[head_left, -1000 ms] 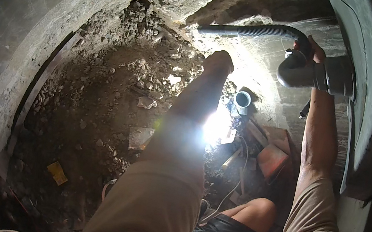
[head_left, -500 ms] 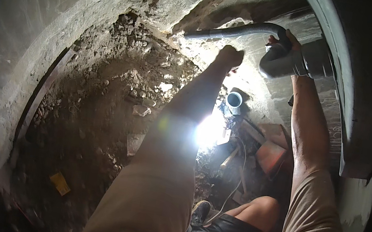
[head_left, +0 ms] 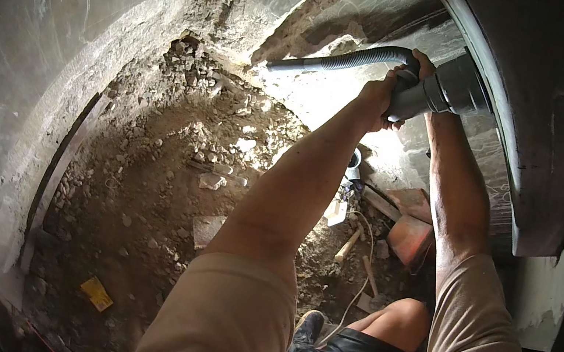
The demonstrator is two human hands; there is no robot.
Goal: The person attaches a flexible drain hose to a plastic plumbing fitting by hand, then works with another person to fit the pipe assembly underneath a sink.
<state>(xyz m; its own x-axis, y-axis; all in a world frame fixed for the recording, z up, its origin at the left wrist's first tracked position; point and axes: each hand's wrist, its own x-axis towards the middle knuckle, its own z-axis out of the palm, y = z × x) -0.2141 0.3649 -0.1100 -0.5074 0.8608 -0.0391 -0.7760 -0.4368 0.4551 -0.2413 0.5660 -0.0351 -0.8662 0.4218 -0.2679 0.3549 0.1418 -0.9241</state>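
A dark grey plastic pipe fitting (head_left: 414, 100) sits at the upper right, against a wider grey pipe (head_left: 461, 85) that comes out from under an overhanging edge. My left hand (head_left: 376, 102) grips the fitting's near-left end, its fingers curled round the rim. On the far side, my right hand (head_left: 425, 66) wraps round the fitting, with most of its fingers hidden. From the fitting's top a grey corrugated hose (head_left: 361, 56) bends away left toward the wall's corner. Below my left wrist stands an open upright pipe end (head_left: 354, 161), partly covered by my forearm.
Broken stones and soil (head_left: 144, 198) cover the ground at left. Below the pipes lie a white lamp-like box (head_left: 337, 212), a wooden handle (head_left: 348, 247), a cable (head_left: 356, 293) and an orange bucket-like container (head_left: 409, 239). A yellow packet (head_left: 97, 293) rests lower left. Concrete walls (head_left: 40, 61) curve round.
My left hand has moved up and right from beside the hose and closed on the fitting. My right hand stays on it. The glare from the white box has gone.
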